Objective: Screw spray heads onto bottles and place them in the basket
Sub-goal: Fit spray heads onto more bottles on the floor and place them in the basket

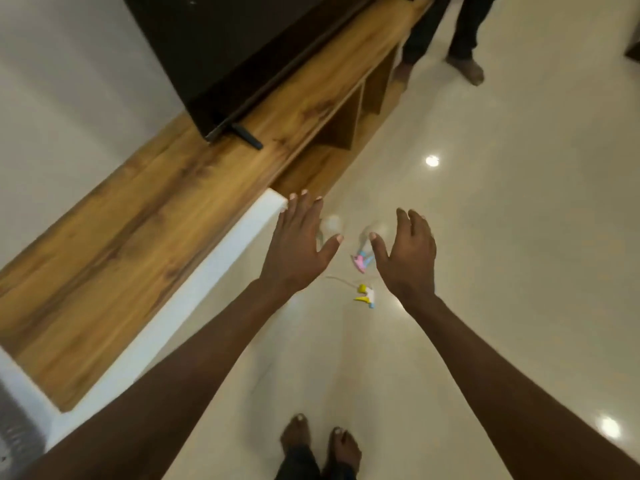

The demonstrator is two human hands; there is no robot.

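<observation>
We stand on the glossy floor [485,237] with both arms stretched forward and down. Our left hand [298,251] hangs with fingers spread wide and nothing in its grip; our right hand [408,258] is likewise spread and empty, thumb angled inward.

Below and between the hands, two clear bottles lie on the floor close to the white ledge of the wooden TV unit [173,202]. The left bottle [330,226] shows just past our left thumb, its outline blurred. The right bottle [375,232] seems to have a pink-and-blue spray head [362,261] at its neck, though we cannot tell if it is threaded on. A yellow-and-white spray head [366,295] lies loose nearer our feet, its thin dip tube trailing toward the unit. No basket is in view.

We judge these bottles light, thin-walled and slick, likely to roll or dent if squeezed hard, so the body near the shoulder is the place to hold. The loose head is best taken by its collar, sparing the flimsy tube.
</observation>
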